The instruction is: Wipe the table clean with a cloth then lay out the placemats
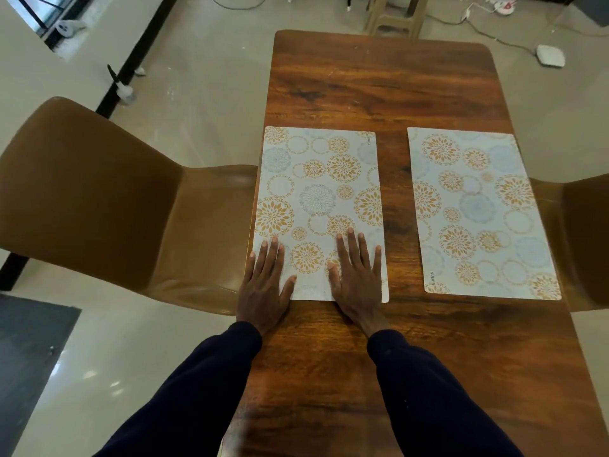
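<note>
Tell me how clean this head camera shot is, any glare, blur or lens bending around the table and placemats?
Head view: the wide lens bows the table edges and stretches the left chair; same view, glare patches on the floor at lower left, and the right placemat looks paler than the left placemat; the left hand and right hand are in focus.

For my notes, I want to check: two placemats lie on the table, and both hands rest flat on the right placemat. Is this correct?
One detail is wrong. The head view shows the left hand and the right hand resting flat on the left placemat, not the right placemat.
</note>
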A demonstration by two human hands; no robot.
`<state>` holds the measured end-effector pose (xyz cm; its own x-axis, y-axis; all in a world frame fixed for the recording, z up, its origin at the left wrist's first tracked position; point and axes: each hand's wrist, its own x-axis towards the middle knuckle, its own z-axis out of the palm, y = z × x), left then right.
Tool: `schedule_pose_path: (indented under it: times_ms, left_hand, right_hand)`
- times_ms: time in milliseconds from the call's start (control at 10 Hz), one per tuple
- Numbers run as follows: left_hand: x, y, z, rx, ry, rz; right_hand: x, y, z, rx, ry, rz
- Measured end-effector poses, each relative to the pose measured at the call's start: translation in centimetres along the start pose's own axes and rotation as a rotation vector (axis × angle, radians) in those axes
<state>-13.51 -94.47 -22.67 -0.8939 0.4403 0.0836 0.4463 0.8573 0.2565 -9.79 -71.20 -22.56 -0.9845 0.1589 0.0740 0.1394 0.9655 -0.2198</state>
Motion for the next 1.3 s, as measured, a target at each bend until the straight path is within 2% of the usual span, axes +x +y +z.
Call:
schedule_pose_path:
  times_ms: [400, 700, 1000, 1100, 1200, 1300]
  left_hand:
    - [0.0, -0.1, 0.1, -0.03, -0.016, 0.024]
    - [-4.0, 2.6, -0.2, -0.098, -0.014, -0.036]
    - [-7.4, 5.3, -2.1, -0.048, -0.029, -0.058]
    - [-9.0, 6.5, -4.9, -0.036, -0.038, -0.075]
    - [-10.2, 7.0, -6.8, -0.009, -0.015, -0.05]
    - [-10.7, 7.7, -8.8, 0.003, 0.054, -0.024]
  right_hand:
    - [-0.8, -0.5, -1.4, 0.025, -0.105, 0.003]
    - [-5.7, 1.2, -2.8, 0.099, -0.196, -0.07]
    - [-10.4, 1.9, -4.9, 0.052, -0.172, -0.154]
    - [-12.5, 1.8, -7.2, 0.098, -0.204, -0.107]
    - [-13.3, 1.2, -8.8, 0.122, -0.202, -0.094]
    - [-12.7, 0.0, -11.7, 0.125, -0.125, -0.098]
